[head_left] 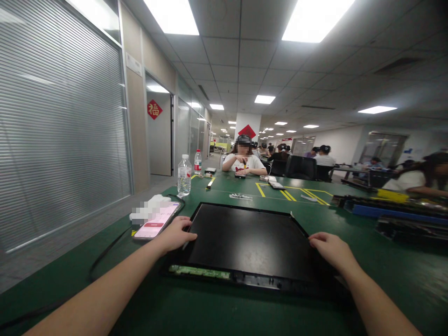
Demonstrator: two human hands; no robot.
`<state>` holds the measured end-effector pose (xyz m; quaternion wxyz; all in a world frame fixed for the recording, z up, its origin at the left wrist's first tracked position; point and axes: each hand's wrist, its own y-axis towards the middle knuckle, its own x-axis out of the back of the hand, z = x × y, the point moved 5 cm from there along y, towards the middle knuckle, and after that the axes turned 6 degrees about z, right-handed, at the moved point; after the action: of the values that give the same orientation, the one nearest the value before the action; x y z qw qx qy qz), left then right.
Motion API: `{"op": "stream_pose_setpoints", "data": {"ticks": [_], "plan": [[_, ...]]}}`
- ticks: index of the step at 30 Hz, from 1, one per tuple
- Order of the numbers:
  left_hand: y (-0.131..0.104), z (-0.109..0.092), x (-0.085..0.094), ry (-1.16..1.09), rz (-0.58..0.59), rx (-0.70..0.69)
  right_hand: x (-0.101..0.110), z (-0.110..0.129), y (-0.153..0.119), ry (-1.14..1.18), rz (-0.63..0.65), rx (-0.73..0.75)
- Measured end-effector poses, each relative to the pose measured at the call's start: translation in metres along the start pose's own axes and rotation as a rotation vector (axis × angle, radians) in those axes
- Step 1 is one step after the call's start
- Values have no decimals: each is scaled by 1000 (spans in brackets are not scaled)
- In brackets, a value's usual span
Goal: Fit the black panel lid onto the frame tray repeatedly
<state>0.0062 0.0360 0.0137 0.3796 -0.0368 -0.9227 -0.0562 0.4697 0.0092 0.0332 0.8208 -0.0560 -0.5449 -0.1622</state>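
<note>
A black flat panel [245,238] in a black frame lies on the green table, its dark surface facing up. A green circuit board [199,272] runs along the left part of its near edge. My left hand [179,234] grips the panel's left edge, with thumb on top and fingers curled at the side. At the right edge, my right hand [327,247] pinches the frame between thumb and fingers. Its fingertips are partly hidden.
Left of the panel are a phone [157,221], a black cable [105,252] and a water bottle [184,176]. Long dark parts [371,205] lie at the right on the green table [395,266]. Across it sits a person [257,163] with a small device.
</note>
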Motion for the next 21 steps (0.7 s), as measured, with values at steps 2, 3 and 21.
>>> {"op": "stream_pose_setpoints", "data": {"ticks": [2,3,21], "plan": [[0,-1,0,17,11,-1,-1,-1,1,5,5,-2],[-1,-2,0,24,16,-1,-1,-1,1,8,7,-3],[-21,-29,6,191,283,-328,-1,6,-3,29,7,16]]}}
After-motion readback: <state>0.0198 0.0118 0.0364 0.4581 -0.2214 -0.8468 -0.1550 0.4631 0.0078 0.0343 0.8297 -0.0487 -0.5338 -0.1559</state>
